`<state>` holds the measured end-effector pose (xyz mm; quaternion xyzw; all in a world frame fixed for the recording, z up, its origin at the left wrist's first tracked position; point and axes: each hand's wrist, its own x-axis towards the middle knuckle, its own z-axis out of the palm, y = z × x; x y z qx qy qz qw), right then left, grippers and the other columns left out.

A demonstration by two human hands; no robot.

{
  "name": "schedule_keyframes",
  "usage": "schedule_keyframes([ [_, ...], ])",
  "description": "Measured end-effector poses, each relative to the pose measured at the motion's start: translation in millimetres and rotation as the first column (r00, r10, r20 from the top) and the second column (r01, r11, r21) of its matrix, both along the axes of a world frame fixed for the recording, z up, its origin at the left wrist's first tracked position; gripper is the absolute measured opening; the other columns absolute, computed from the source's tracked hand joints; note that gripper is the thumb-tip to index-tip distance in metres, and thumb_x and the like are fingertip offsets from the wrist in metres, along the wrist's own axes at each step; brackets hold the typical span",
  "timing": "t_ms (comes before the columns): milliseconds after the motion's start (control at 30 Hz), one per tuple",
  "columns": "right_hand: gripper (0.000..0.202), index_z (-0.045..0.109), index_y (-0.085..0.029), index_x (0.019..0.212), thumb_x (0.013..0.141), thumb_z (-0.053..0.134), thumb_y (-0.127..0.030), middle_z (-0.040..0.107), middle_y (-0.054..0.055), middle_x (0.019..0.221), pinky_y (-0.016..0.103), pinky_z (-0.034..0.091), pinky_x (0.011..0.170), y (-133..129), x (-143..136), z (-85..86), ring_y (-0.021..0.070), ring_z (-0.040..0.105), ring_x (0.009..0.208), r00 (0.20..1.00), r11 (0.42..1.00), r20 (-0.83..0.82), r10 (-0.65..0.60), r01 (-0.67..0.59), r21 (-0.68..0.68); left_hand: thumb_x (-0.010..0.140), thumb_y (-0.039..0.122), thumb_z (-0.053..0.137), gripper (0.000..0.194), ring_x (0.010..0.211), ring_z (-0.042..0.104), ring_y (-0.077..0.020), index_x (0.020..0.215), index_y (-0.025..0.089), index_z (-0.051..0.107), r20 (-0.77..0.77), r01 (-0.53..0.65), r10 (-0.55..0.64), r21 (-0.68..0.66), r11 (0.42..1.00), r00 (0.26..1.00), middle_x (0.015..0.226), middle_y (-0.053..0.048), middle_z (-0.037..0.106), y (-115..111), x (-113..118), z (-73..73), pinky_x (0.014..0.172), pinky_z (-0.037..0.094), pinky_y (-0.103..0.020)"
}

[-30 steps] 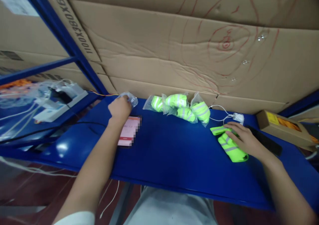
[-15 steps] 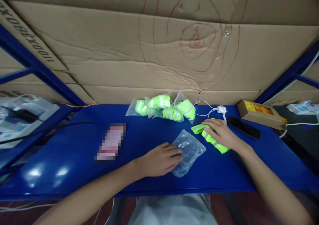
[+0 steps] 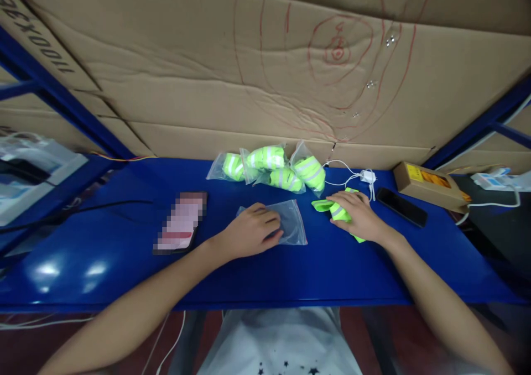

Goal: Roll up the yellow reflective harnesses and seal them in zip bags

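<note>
My left hand (image 3: 253,231) is closed on a clear zip-seal plastic bag (image 3: 293,223), which lies on the blue table with its red-edged mouth facing right. The fingers are curled over the bag's left part and hide it. To the right, my right hand (image 3: 354,213) has its fingers and thumb around a folded neon-yellow reflective fabric piece (image 3: 341,213) with silver stripes. One flap of it sticks out to the left, and the palm covers the middle. Several clear bags holding similar rolled yellow fabric (image 3: 267,158) lie in a cluster behind, near the cardboard wall.
A phone with a blurred screen (image 3: 180,223) lies left on the blue table (image 3: 257,281). At right are a black phone (image 3: 401,207), a white charger with cable (image 3: 367,176) and a cardboard box (image 3: 429,184). Cardboard (image 3: 186,87) with red rings forms the back wall.
My left hand has moved left with the plastic bag, which has turned so its mouth faces right. My right hand has closed more around the yellow fabric. The view has shifted slightly.
</note>
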<state>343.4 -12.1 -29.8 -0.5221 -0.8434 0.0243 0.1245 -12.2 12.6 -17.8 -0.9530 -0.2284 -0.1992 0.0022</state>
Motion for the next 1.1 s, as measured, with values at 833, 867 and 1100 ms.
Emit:
schedule_keyframes([
  [833, 0.061, 0.050, -0.025, 0.136, 0.086, 0.072, -0.050, 0.062, 0.012, 0.134, 0.049, 0.048, 0.109, 10, -16, 1.8, 0.0304, 0.060, 0.125, 0.553, 0.914, -0.791, -0.263, 0.405, -0.021, 0.105, 0.052, 0.044, 0.057, 0.147, 0.043, -0.0307, 0.154, 0.024, 0.042, -0.190, 0.220, -0.240, -0.118, 0.968, 0.952, 0.159, -0.013, 0.047, -44, 30, -13.3, 0.123, 0.029, -0.052],
  [867, 0.063, 0.048, -0.025, 0.141, 0.087, 0.072, -0.048, 0.056, 0.014, 0.142, 0.051, 0.044, 0.114, 7, -16, 6.1, 0.0318, 0.054, 0.134, 0.604, 0.907, -0.761, -0.238, 0.419, 0.049, 0.105, 0.051, 0.045, 0.055, 0.145, 0.045, -0.0302, 0.153, 0.023, 0.044, -0.182, 0.223, -0.241, -0.115, 0.968, 0.953, 0.157, -0.013, 0.049, -43, 30, -12.1, 0.122, 0.031, -0.052],
  [1100, 0.049, 0.052, -0.032, 0.146, 0.099, 0.058, -0.044, 0.054, 0.010, 0.150, 0.055, 0.036, 0.116, -27, -33, 32.2, 0.0360, 0.049, 0.140, 0.971, 0.935, -0.202, 0.130, -0.052, 0.351, 0.102, 0.048, 0.052, 0.046, 0.123, 0.059, -0.0270, 0.139, 0.020, 0.055, -0.152, 0.251, -0.259, -0.069, 0.966, 0.954, 0.136, -0.011, 0.062, -44, 37, 1.6, 0.106, 0.046, -0.042],
])
